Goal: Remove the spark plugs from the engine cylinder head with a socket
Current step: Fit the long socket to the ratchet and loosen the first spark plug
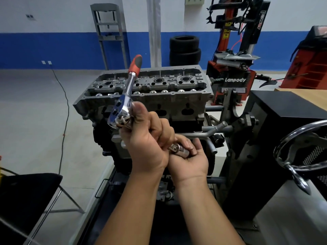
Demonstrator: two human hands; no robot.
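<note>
The grey engine cylinder head (pixel 169 99) sits on its stand ahead of me, with round spark plug wells along its top. My left hand (pixel 148 140) grips the chrome head of a ratchet wrench (pixel 126 92), whose red and black handle points up and away over the cylinder head. Just below and to the right, my right hand (pixel 189 160) lies palm up, its fingers curled round a chrome socket (pixel 178 150). The two hands touch in front of the engine block. No spark plug is visible.
A black chair (pixel 26 197) stands at the lower left. A black cabinet (pixel 283 131) and a chrome handwheel (pixel 300 151) stand at the right. Stacked tyres (pixel 184 50) and a red tyre changer (pixel 235 50) are behind the engine. A black cable (pixel 65 110) runs across the floor.
</note>
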